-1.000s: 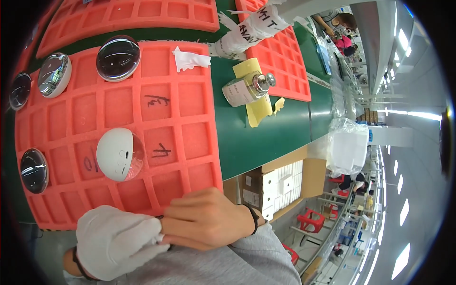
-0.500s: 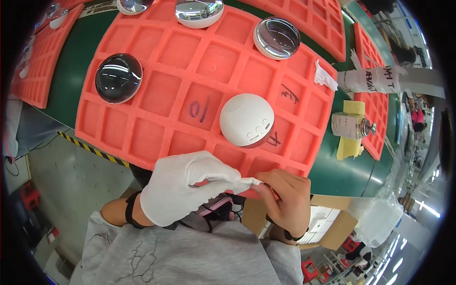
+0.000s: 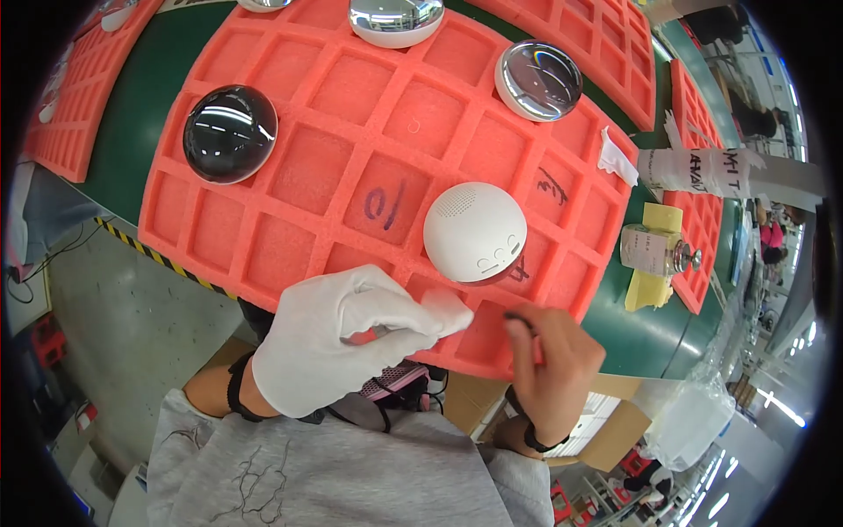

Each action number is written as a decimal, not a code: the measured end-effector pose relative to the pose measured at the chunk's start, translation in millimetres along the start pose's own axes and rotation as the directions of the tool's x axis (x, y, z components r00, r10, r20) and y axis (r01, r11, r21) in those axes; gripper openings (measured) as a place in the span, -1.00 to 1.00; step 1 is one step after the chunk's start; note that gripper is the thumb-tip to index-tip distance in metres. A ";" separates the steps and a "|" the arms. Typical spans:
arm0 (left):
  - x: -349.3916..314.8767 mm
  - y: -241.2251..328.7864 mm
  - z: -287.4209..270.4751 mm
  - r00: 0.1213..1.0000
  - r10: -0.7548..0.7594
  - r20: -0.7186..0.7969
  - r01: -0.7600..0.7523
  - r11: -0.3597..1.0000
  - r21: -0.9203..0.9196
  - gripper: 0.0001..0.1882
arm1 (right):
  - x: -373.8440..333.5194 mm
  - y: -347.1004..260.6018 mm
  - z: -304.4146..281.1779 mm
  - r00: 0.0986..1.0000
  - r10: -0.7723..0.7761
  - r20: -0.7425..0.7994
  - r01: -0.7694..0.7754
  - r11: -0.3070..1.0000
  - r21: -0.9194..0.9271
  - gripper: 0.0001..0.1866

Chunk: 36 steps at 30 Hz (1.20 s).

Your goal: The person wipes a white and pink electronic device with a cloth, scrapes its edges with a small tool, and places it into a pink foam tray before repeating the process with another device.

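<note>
My left hand [image 3: 329, 338] wears a white glove and hovers over the near edge of a red foam tray [image 3: 312, 167]. Its thumb and fingers are pinched together; what they hold, if anything, blends in with the glove. To its right my bare right hand [image 3: 558, 360] pinches a small dark piece [image 3: 520, 318] between thumb and finger, its exact kind too small to tell. A white rounded device [image 3: 474, 233] with a patch of small holes and several button marks rests tilted in the tray, just beyond both hands. Neither hand touches it.
Glossy domes stand in the tray: a black one [image 3: 230, 133] at left, clear-topped ones [image 3: 538, 79] at the far side. A metal-topped bottle [image 3: 645, 250] on a yellow cloth [image 3: 648, 294] sits right of it. A wrapped post [image 3: 698, 171] and more red trays [image 3: 584, 44] surround it.
My right hand has moved right, away from the left, and now carries the small dark piece. The left hand stays pinched near the same place. The view has shifted slightly.
</note>
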<state>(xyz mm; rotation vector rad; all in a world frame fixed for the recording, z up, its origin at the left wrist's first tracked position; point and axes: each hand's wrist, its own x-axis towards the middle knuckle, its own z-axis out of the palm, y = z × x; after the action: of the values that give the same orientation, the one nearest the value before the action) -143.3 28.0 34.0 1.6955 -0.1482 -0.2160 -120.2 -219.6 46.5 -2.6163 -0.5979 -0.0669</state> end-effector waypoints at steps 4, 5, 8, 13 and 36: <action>0.2 -1.6 2.7 0.999 -0.050 -0.010 0.049 0.993 -0.110 -0.78 | -4.5 -6.0 -7.9 0.994 0.091 0.052 -0.104 0.923 0.369 -0.72; 0.4 -2.0 3.7 0.997 -0.077 0.000 0.076 0.985 -0.153 -0.78 | -3.8 -9.4 -6.9 0.994 0.096 0.052 -0.108 0.923 0.369 -0.72; -0.6 0.7 3.4 0.996 -0.092 0.014 0.093 0.989 -0.119 -0.77 | 0.0 -22.8 3.9 0.994 0.099 0.055 -0.113 0.866 0.486 -0.64; -4.2 -4.5 3.4 1.000 -0.015 0.020 0.016 0.999 -0.032 -0.74 | 4.8 -24.6 16.8 0.987 0.125 -0.105 -0.043 0.819 0.572 -0.67; -14.8 7.9 -2.8 0.991 -0.134 -0.004 0.129 0.962 -0.242 -0.81 | -15.8 -36.0 0.6 0.887 0.337 0.317 -0.462 0.684 0.564 -0.79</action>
<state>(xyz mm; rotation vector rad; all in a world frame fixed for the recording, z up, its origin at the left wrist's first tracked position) -156.9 32.8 43.0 1.4656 0.0068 -0.3030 -149.7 -196.8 58.8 -2.0287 -0.0476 0.4552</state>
